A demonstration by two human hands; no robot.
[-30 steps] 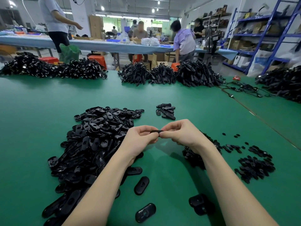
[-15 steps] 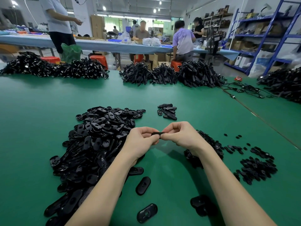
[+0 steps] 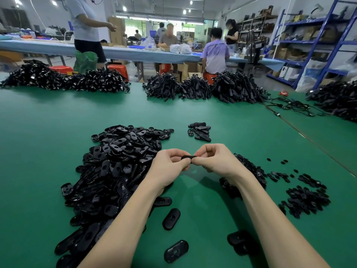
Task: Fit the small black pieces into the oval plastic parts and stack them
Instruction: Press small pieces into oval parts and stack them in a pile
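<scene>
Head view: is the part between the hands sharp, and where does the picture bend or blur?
Head view: the oval part pinched between the left hand and right hand is sharp; the shelf uprights lean with wide-angle distortion; a distant face is blurred.

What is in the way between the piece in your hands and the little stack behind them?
Nothing visible. The oval part is pinched between the left hand and right hand, and only bare green table lies between it and the small stack.
</scene>
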